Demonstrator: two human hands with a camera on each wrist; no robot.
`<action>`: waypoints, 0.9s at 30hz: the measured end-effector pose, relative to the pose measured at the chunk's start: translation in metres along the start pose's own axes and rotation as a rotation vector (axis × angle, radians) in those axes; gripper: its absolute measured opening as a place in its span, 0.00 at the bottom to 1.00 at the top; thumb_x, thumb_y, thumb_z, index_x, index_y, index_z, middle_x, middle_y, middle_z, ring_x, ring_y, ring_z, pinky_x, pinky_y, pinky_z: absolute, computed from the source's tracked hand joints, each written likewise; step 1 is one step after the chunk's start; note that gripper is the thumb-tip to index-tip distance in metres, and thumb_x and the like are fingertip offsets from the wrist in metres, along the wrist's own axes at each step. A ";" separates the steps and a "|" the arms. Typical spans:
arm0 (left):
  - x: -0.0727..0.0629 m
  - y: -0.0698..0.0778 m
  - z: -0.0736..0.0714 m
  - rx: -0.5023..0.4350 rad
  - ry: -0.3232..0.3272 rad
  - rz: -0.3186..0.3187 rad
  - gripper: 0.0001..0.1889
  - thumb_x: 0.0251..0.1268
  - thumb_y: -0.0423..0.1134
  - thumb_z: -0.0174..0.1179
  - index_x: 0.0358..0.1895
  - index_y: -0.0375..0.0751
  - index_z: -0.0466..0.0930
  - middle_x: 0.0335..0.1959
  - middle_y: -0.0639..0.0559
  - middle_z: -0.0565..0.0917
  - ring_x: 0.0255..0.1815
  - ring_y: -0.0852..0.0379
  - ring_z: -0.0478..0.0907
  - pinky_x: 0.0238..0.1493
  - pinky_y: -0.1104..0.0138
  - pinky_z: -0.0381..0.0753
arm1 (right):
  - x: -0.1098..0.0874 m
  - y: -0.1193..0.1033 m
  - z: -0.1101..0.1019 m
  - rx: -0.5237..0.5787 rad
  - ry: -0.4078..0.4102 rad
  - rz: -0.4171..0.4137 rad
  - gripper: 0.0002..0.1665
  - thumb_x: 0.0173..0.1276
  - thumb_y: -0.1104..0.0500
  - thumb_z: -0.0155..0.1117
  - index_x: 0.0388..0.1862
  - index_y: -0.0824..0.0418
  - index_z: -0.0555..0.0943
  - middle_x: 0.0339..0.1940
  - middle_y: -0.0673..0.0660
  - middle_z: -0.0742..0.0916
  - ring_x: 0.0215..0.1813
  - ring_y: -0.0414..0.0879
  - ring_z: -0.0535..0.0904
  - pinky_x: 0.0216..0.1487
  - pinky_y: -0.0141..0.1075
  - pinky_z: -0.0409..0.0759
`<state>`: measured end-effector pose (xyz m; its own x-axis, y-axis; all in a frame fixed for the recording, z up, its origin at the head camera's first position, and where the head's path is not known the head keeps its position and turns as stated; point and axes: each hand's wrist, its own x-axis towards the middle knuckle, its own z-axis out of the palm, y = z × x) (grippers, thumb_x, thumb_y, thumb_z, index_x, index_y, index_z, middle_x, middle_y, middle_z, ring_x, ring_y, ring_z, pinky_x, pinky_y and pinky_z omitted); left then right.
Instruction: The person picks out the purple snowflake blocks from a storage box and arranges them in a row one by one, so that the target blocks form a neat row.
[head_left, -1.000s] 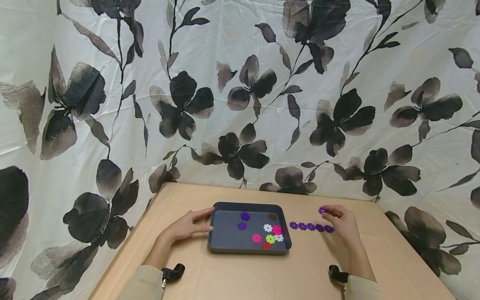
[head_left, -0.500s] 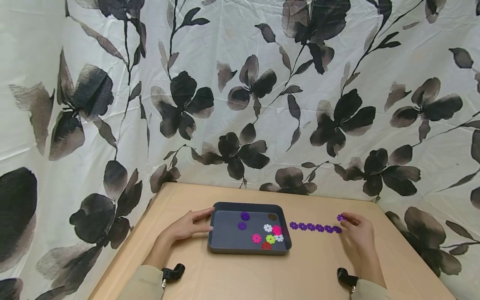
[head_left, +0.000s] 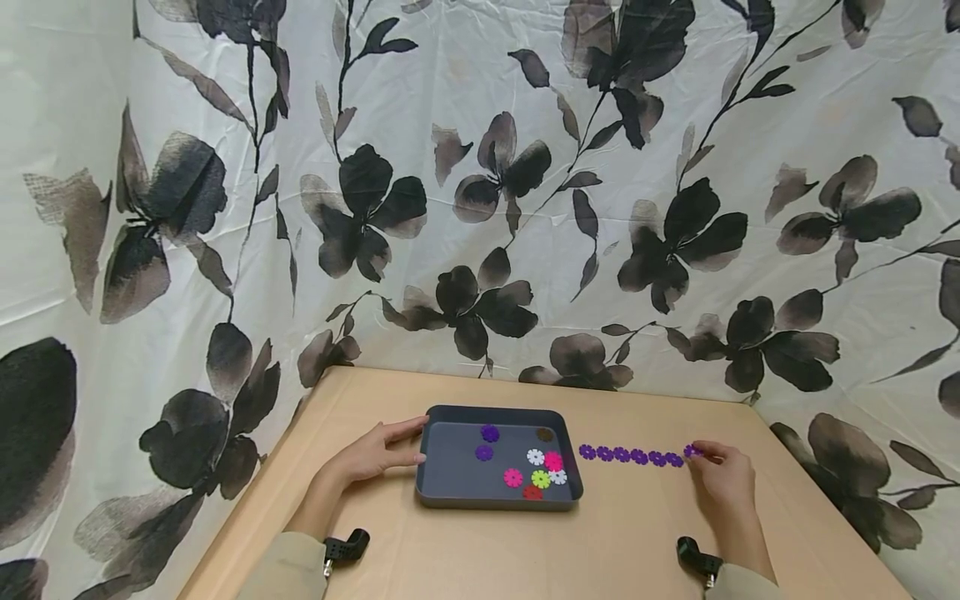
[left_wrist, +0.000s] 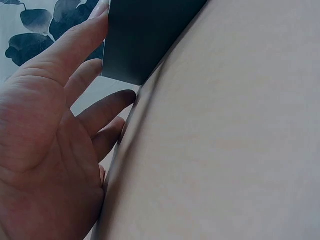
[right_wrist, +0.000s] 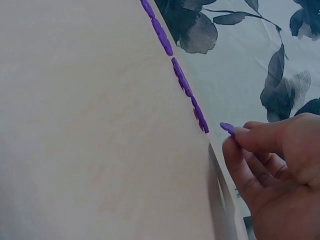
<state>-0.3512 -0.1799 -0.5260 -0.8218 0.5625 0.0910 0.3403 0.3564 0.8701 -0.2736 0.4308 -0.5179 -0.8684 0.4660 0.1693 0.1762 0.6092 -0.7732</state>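
My right hand point(head_left: 724, 477) pinches a purple flower-shaped disc point(head_left: 689, 451) between thumb and fingertips, at the right end of a row of several like discs point(head_left: 622, 454) on the table. In the right wrist view that held disc point(right_wrist: 226, 127) shows edge-on, raised and a small gap away from the row point(right_wrist: 181, 80). On the other side, the outstretched thumb and fingers of my left hand point(head_left: 369, 454) touch the left wall of a dark grey tray point(head_left: 450, 492). Inside the tray lie two purple discs point(head_left: 487, 442) near the back left.
Toward the tray's right side are white, pink, yellow-green, red and brown discs point(head_left: 541, 478), some overlapping. The tray stands on a light wooden-toned table point(head_left: 570, 550). Behind the table's back edge hangs a floral-patterned cloth point(head_left: 465, 83).
My right hand set one purple disc at the row's end earlier, then moved right and lowered another beside that end. My left hand and the tray stay put.
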 end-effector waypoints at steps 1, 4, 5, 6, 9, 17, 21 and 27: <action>0.000 0.000 0.000 0.000 0.001 -0.003 0.43 0.67 0.49 0.72 0.81 0.46 0.63 0.81 0.46 0.66 0.84 0.46 0.58 0.82 0.46 0.56 | 0.000 0.001 0.000 -0.002 -0.001 0.005 0.18 0.77 0.66 0.61 0.61 0.71 0.82 0.61 0.74 0.83 0.61 0.64 0.75 0.50 0.41 0.72; 0.000 0.001 0.000 0.001 0.007 -0.014 0.42 0.66 0.48 0.72 0.81 0.48 0.64 0.81 0.49 0.66 0.84 0.48 0.58 0.84 0.46 0.53 | 0.002 0.004 0.001 -0.012 -0.008 0.019 0.18 0.77 0.65 0.61 0.61 0.71 0.82 0.62 0.74 0.82 0.62 0.65 0.75 0.53 0.44 0.74; -0.001 0.001 0.000 0.003 0.010 -0.012 0.42 0.66 0.48 0.72 0.81 0.48 0.64 0.81 0.49 0.66 0.84 0.48 0.58 0.84 0.45 0.52 | 0.003 0.005 0.001 -0.016 -0.011 0.022 0.18 0.77 0.65 0.61 0.61 0.71 0.82 0.62 0.74 0.82 0.61 0.65 0.75 0.53 0.45 0.74; -0.001 0.001 0.000 0.006 0.012 -0.008 0.42 0.67 0.48 0.72 0.81 0.48 0.64 0.81 0.49 0.66 0.84 0.48 0.58 0.84 0.44 0.51 | 0.004 0.006 0.001 -0.018 -0.014 0.024 0.18 0.77 0.66 0.61 0.61 0.71 0.82 0.61 0.74 0.82 0.61 0.65 0.75 0.54 0.45 0.74; -0.001 0.001 0.001 0.003 0.013 -0.007 0.42 0.67 0.48 0.72 0.81 0.49 0.64 0.81 0.50 0.66 0.84 0.48 0.57 0.84 0.44 0.49 | 0.005 0.009 0.001 -0.024 -0.024 0.028 0.17 0.76 0.67 0.61 0.61 0.72 0.82 0.60 0.75 0.83 0.60 0.65 0.75 0.51 0.41 0.74; -0.001 -0.001 0.001 -0.001 0.009 -0.003 0.43 0.66 0.50 0.72 0.81 0.47 0.64 0.81 0.49 0.67 0.84 0.48 0.58 0.84 0.44 0.51 | 0.006 0.010 0.003 -0.025 -0.039 0.042 0.18 0.77 0.68 0.59 0.61 0.73 0.81 0.60 0.76 0.82 0.59 0.67 0.74 0.58 0.53 0.77; -0.001 -0.002 0.001 -0.001 0.013 -0.007 0.42 0.66 0.50 0.72 0.81 0.48 0.64 0.80 0.49 0.67 0.84 0.48 0.59 0.84 0.43 0.48 | 0.005 0.008 0.002 -0.025 -0.056 0.052 0.19 0.76 0.68 0.59 0.62 0.75 0.80 0.61 0.77 0.81 0.60 0.68 0.73 0.64 0.60 0.74; -0.001 -0.001 0.000 -0.001 0.010 -0.012 0.42 0.66 0.50 0.72 0.81 0.48 0.64 0.81 0.48 0.67 0.84 0.47 0.58 0.85 0.43 0.47 | 0.004 0.001 -0.004 -0.085 -0.040 0.008 0.19 0.74 0.66 0.62 0.60 0.74 0.81 0.61 0.77 0.81 0.55 0.65 0.75 0.48 0.45 0.76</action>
<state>-0.3510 -0.1805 -0.5265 -0.8307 0.5502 0.0853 0.3295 0.3622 0.8719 -0.2750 0.4360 -0.5154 -0.8844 0.4462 0.1370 0.2206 0.6582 -0.7198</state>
